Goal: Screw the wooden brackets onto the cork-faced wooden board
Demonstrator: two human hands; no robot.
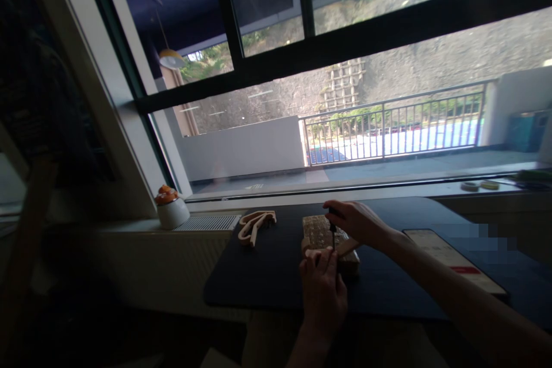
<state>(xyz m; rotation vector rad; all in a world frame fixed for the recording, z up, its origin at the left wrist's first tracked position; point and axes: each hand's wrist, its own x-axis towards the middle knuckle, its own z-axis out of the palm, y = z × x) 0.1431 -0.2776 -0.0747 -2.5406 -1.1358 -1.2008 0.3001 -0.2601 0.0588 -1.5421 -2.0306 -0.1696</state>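
My right hand [357, 221] is closed around the dark handle of a screwdriver [333, 229], its thin shaft pointing down. Beneath it a rough, speckled tan block [317, 229] lies on the dark table [276, 276]. A light brown wooden piece [347, 248] rests across the block, partly covered by my left hand [323, 282]. The left fingers are bent together and press on that piece beside the screwdriver's tip. What the tip touches is hidden by the fingers.
Left on the table lies a curved wooden part [254, 226] with small dark prongs. A large tablet-like panel [457, 264] lies right, under my right forearm. A white jar [171, 211] with an orange top stands on the sill. Tape rolls [470, 186] sit on the right sill.
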